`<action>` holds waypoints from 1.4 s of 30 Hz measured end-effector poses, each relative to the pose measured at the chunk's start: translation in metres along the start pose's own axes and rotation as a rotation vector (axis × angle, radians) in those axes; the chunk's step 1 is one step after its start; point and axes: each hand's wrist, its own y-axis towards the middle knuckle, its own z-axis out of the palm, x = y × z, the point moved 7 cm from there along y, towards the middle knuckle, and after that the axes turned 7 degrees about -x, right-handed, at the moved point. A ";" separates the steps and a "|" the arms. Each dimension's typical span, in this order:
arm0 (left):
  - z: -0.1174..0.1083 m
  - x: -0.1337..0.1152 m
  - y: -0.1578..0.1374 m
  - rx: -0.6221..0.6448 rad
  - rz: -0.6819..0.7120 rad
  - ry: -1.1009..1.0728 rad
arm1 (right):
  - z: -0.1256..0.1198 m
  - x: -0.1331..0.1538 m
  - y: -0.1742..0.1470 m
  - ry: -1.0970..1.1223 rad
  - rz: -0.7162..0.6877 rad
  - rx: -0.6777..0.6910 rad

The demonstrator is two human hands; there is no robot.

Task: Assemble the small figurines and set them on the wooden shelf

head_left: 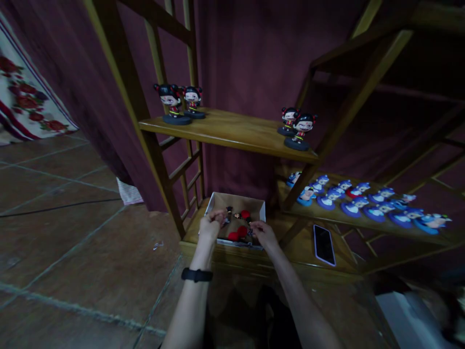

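A shallow white box stands on the lowest wooden shelf, holding several small figurines with black hair and red round bases or parts. My left hand is over the box's left side, its fingers curled together beside a small pale piece; whether it grips that piece is hard to see. At the box's right edge my right hand has its thumb and fingers drawn together close to a small dark figurine. What lies between those fingertips is too small to name. A black band circles my left wrist.
Black-haired figurines stand in pairs at both ends of the upper shelf. Blue and purple figurines fill a shelf at right, above a phone. A wooden post rises at left. A cable crosses the tiled floor.
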 end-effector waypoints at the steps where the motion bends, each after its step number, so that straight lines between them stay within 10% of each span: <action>1: -0.004 -0.002 0.002 -0.008 -0.043 -0.079 | 0.006 0.002 0.009 -0.077 -0.022 0.009; 11: -0.039 -0.019 0.016 -0.040 -0.185 -0.317 | 0.048 -0.007 0.038 -0.786 -0.144 0.105; 23: -0.008 0.007 0.004 0.033 -0.301 -0.225 | 0.031 0.001 0.042 -0.311 0.001 -0.010; 29: 0.019 0.034 -0.008 0.132 -0.394 -0.189 | 0.050 0.051 0.018 -0.065 -0.229 0.090; 37: 0.019 0.032 0.001 0.129 -0.422 -0.413 | 0.044 0.059 0.016 -0.133 -0.232 0.135; 42: 0.027 0.022 -0.004 0.300 -0.492 -0.519 | 0.024 0.016 0.024 -0.721 -0.133 0.091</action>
